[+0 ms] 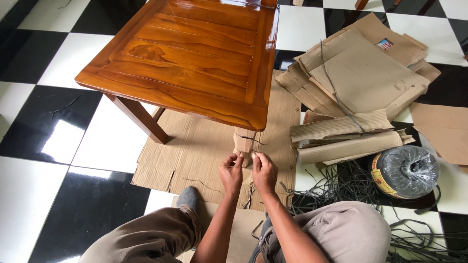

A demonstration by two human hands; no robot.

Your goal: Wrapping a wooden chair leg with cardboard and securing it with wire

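Head cam: both my hands are at the table leg (243, 141), which is wrapped in corrugated cardboard, just below frame centre. My left hand (230, 171) is pinched shut at the wrap's lower edge, thumb and forefinger tips touching the cardboard. My right hand (264, 171) is pinched the same way, just beside it at 3 o'clock. What the tips pinch is too small to tell. A dark string (251, 139) crosses the wrap at 12 o'clock from my hands. The glossy wooden table (185, 58) stands on a flat cardboard sheet (195, 151). Folded cardboard pile (360, 78) at 1 o'clock, rolled cardboard (341, 136) at 2. Spool of dark strapping (404, 171) at 3 o'clock, loose strands around it. Checkered floor (53, 141).
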